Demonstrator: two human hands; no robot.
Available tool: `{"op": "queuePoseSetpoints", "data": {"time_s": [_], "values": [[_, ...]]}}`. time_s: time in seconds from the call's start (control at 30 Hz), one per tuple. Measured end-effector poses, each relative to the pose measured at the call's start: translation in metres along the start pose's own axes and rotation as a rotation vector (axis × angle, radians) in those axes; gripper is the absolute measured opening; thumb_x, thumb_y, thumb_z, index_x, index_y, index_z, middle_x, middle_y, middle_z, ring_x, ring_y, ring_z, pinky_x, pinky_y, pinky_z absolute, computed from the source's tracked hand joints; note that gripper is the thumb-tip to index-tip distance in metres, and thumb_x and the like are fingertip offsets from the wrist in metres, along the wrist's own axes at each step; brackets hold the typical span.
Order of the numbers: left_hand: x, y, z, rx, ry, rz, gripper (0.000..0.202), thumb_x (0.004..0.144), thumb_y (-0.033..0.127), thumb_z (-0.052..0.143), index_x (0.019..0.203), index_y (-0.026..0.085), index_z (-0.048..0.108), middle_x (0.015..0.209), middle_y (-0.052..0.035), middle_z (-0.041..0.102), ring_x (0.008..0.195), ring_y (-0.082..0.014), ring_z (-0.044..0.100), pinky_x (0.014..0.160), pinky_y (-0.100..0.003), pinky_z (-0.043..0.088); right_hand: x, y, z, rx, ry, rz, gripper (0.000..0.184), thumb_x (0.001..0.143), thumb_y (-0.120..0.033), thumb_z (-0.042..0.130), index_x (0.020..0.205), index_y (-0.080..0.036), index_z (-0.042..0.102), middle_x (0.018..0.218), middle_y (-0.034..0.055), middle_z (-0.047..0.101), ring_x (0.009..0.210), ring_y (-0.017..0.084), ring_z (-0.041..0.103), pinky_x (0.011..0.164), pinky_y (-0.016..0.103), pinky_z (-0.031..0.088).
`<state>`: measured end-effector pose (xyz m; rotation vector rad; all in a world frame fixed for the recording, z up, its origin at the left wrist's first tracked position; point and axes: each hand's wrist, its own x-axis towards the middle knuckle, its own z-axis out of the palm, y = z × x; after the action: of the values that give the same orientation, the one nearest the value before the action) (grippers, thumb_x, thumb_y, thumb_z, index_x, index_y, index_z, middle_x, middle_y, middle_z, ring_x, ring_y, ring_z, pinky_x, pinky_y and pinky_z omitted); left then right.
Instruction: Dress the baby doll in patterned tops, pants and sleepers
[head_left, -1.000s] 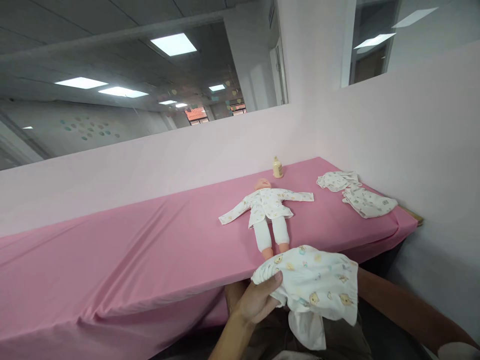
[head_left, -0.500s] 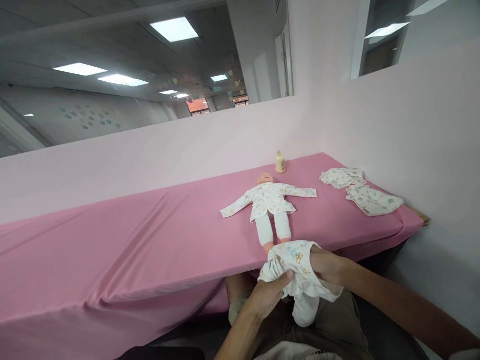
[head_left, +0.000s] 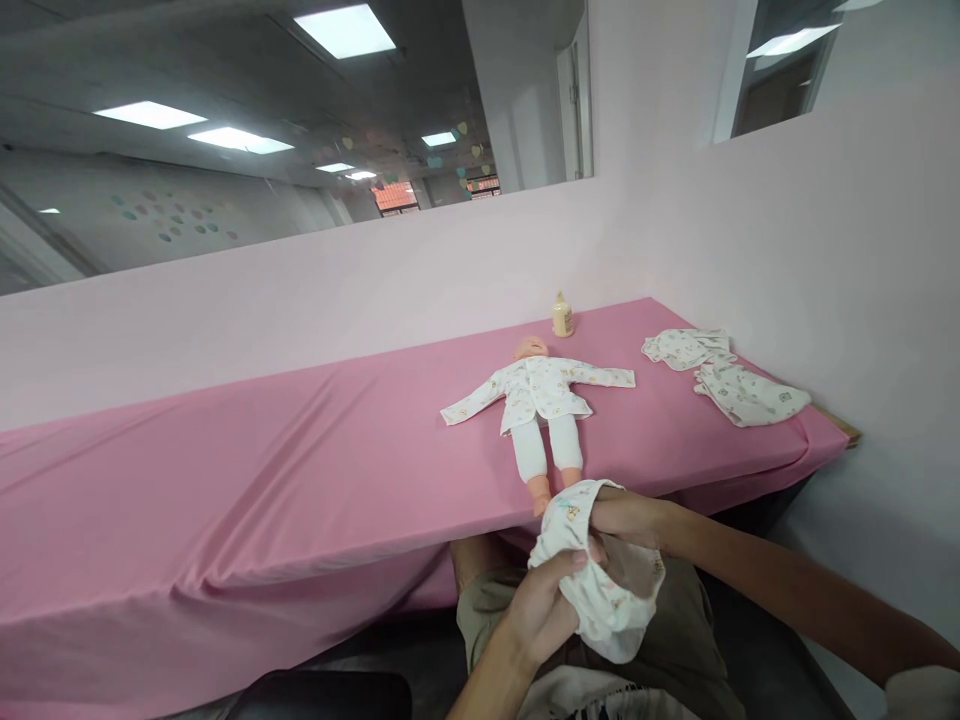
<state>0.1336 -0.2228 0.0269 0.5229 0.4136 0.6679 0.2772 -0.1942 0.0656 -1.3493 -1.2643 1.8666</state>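
A white baby garment with small printed figures, which looks like baby pants (head_left: 615, 615), is bunched up over my lap at the table's front edge. My left hand (head_left: 546, 608) grips its lower left side, thumb on top of the cloth. My right hand (head_left: 628, 520) reaches inside the wide opening, its fingers partly hidden by the fabric and closed on the rim. Just beyond lies a baby doll (head_left: 530, 450) on its back, feet towards me. It wears an open-armed printed jacket (head_left: 541, 388) and white leggings down to the ankles.
A pink cloth covers the long table (head_left: 337, 470). Behind the doll's head stands a cream pump bottle (head_left: 562, 316). Two printed baby garments, one farther back (head_left: 690, 347) and one nearer (head_left: 750, 393), lie at the right end by the wall. A mirror or window (head_left: 262, 120) is above.
The baby pants have been gathered up: the leg that hung down is now bunched, and the opening faces me more. My right hand has moved slightly left, further into the cloth.
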Motion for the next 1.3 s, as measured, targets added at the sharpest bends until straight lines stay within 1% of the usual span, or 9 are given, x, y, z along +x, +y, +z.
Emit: {"op": "queuePoseSetpoints", "data": {"time_s": [0.23, 0.4, 0.5, 0.6, 0.7, 0.8, 0.97, 1.17, 1.3], "values": [[-0.028, 0.019, -0.024, -0.436, 0.085, 0.168, 0.031, 0.076, 0.019, 0.063, 0.051, 0.017, 0.046, 0.050, 0.0032, 0.047, 0.055, -0.0110, 0.053, 0.082, -0.033, 0.051, -0.001, 0.020, -0.008, -0.383, -0.146, -0.049, 0.020, 0.077, -0.041, 0.065, 0.076, -0.022, 0.072, 0.083, -0.0006, 0.067, 0.077, 0.013, 0.058, 0.067, 0.022, 0.044], [-0.029, 0.012, -0.044, -0.550, 0.229, 0.163, 0.037, 0.088, 0.016, 0.057, 0.053, 0.017, 0.046, 0.046, 0.0056, 0.042, 0.047, -0.0076, 0.047, 0.075, -0.027, 0.052, -0.011, 0.015, -0.010, -0.697, -0.354, -0.175, 0.031, 0.090, -0.040, 0.051, 0.077, -0.018, 0.069, 0.072, -0.0003, 0.062, 0.064, 0.013, 0.051, 0.057, 0.024, 0.038], [-0.021, 0.001, -0.049, -0.492, 0.373, 0.166, 0.023, 0.089, 0.017, 0.058, 0.067, 0.014, 0.058, 0.064, 0.0009, 0.059, 0.064, -0.0103, 0.061, 0.080, -0.027, 0.052, -0.008, 0.008, -0.009, -0.815, -0.148, -0.475, 0.028, 0.095, -0.030, 0.042, 0.098, -0.018, 0.067, 0.086, 0.0021, 0.066, 0.076, 0.015, 0.056, 0.069, 0.025, 0.042], [-0.013, -0.009, -0.050, -0.416, 0.348, 0.221, 0.014, 0.087, 0.019, 0.060, 0.076, 0.013, 0.064, 0.081, -0.0037, 0.066, 0.076, -0.0144, 0.066, 0.084, -0.031, 0.053, 0.009, 0.002, -0.014, -1.114, 0.201, -0.697, 0.029, 0.097, -0.022, 0.037, 0.105, -0.017, 0.064, 0.099, 0.0097, 0.065, 0.094, 0.021, 0.055, 0.087, 0.034, 0.041], [-0.007, -0.010, -0.048, -0.401, 0.288, 0.208, 0.017, 0.086, 0.023, 0.062, 0.072, 0.014, 0.065, 0.086, -0.0059, 0.068, 0.086, -0.0191, 0.067, 0.088, -0.036, 0.052, 0.031, -0.005, -0.022, -1.385, 0.248, -0.807, 0.026, 0.094, -0.016, 0.039, 0.106, -0.016, 0.063, 0.106, 0.0134, 0.062, 0.105, 0.025, 0.051, 0.095, 0.039, 0.037], [-0.002, -0.005, -0.045, -0.379, 0.249, 0.190, 0.019, 0.087, 0.028, 0.059, 0.075, 0.015, 0.068, 0.092, -0.0066, 0.069, 0.090, -0.0202, 0.067, 0.090, -0.037, 0.051, 0.048, -0.017, -0.023, -1.398, 0.270, -0.763, 0.028, 0.091, -0.017, 0.043, 0.114, -0.016, 0.060, 0.111, 0.0139, 0.060, 0.108, 0.026, 0.050, 0.096, 0.040, 0.037], [0.003, -0.001, -0.038, -0.360, 0.246, 0.271, 0.023, 0.088, 0.034, 0.057, 0.090, 0.014, 0.069, 0.093, -0.0062, 0.069, 0.081, -0.0174, 0.066, 0.089, -0.036, 0.051, 0.068, -0.034, -0.010, -1.053, 0.418, -0.410, 0.048, 0.086, -0.033, 0.054, 0.127, -0.009, 0.051, 0.094, 0.0148, 0.064, 0.099, 0.031, 0.056, 0.089, 0.042, 0.039], [0.000, 0.007, -0.033, -0.318, 0.266, 0.309, 0.019, 0.088, 0.033, 0.056, 0.094, 0.018, 0.066, 0.092, -0.0032, 0.069, 0.080, -0.0180, 0.068, 0.083, -0.036, 0.053, 0.100, -0.025, 0.003, -0.950, 0.554, -0.398, 0.085, 0.074, -0.033, 0.066, 0.144, -0.002, 0.028, 0.099, 0.0157, 0.065, 0.113, 0.034, 0.051, 0.104, 0.046, 0.027], [-0.001, 0.018, -0.030, -0.297, 0.235, 0.306, 0.021, 0.091, 0.033, 0.055, 0.096, 0.015, 0.065, 0.088, -0.0036, 0.069, 0.085, -0.0184, 0.068, 0.088, -0.035, 0.052, 0.111, -0.020, 0.008, -0.969, 0.584, -0.380, 0.087, 0.075, -0.035, 0.064, 0.145, -0.001, 0.025, 0.097, 0.0152, 0.066, 0.117, 0.034, 0.048, 0.110, 0.046, 0.018]]}}
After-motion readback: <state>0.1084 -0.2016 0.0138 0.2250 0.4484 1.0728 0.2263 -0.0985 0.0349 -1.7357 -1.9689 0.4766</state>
